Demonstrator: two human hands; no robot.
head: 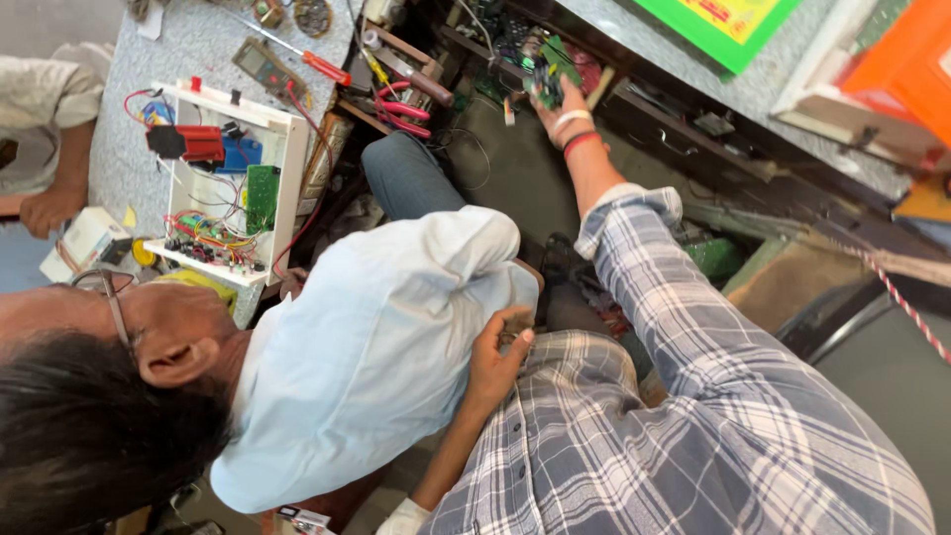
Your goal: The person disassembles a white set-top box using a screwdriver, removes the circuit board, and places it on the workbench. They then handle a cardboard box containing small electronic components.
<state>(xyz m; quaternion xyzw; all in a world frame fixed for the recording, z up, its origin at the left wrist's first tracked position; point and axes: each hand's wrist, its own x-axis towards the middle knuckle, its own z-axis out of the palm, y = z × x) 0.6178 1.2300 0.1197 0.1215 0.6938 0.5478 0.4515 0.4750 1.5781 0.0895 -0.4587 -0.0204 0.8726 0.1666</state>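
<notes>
Right hand: stretched forward, gripping a green circuit board at the shelf edge.
Left hand: curled by the waist; contents unclear.
Nearby: seated co-worker's pale shirt; open white wired box on the counter.

Speckled grey bench, open white casing, red-handled screwdriver, multimeter

The right arm, in a plaid sleeve pushed up the forearm, stretches far forward, its hand closed in a grip. The left hand curls loosely near the torso.
</notes>
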